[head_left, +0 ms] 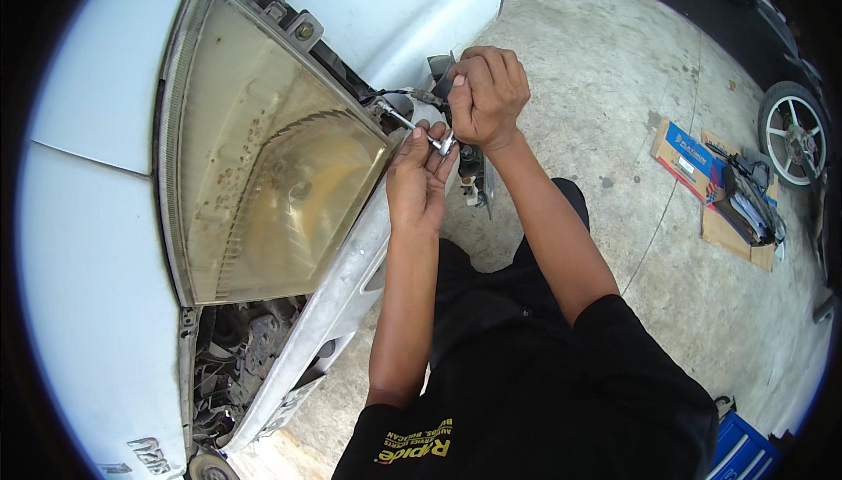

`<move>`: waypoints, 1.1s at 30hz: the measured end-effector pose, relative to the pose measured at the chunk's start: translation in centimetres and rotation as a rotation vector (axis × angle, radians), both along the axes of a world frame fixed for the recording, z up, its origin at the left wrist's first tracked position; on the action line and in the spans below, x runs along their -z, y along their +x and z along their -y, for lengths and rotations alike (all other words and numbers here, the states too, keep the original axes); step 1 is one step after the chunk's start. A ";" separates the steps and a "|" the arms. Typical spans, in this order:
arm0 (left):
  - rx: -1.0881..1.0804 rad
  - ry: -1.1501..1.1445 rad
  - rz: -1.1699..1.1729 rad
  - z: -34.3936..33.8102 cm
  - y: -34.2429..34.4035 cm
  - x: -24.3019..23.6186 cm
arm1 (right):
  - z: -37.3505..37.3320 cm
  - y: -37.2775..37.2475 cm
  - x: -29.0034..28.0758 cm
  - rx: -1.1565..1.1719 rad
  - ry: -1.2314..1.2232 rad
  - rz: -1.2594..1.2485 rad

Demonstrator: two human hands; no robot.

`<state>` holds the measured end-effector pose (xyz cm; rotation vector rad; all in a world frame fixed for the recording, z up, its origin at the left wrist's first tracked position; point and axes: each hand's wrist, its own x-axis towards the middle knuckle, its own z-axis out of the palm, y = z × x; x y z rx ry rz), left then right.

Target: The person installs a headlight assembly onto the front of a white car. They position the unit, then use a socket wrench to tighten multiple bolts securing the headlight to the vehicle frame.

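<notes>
A yellowed, spotted headlight (pixel 289 156) sits at the front corner of a white vehicle. By its upper right corner, a silver socket extension (pixel 399 115) runs from the mounting area to the head of a ratchet wrench (pixel 447 143). My left hand (pixel 418 180) is closed, its fingers pinching the extension just beside that head. My right hand (pixel 488 99) makes a fist directly above and beside the head, apparently around the handle, which the fingers hide. Dark wiring (pixel 405 92) and a loose-hanging connector (pixel 476 192) show around the hands. The socket's far end is too small to make out.
A pale bumper (pixel 338 305) slants below the headlight, with an exposed engine-bay gap (pixel 250 348) beside it. On the concrete floor (pixel 605 68) at right lie cardboard pieces and a box (pixel 688 160) with dark parts. A spoked wheel (pixel 794 134) stands beyond; something blue (pixel 741 449) is lower right.
</notes>
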<state>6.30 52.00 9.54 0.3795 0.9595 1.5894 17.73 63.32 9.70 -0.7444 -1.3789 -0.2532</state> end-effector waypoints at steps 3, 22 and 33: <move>-0.040 -0.011 -0.018 0.1 0.6 -0.2 | 0.4 -0.5 0.8 -0.078 -0.157 -0.113; 0.153 0.119 -0.136 0.0 -0.9 -1.0 | -2.6 5.8 -2.6 -0.456 0.322 1.047; 0.342 0.203 -0.183 0.6 -1.9 -1.4 | -0.7 2.1 4.9 -0.215 0.253 0.473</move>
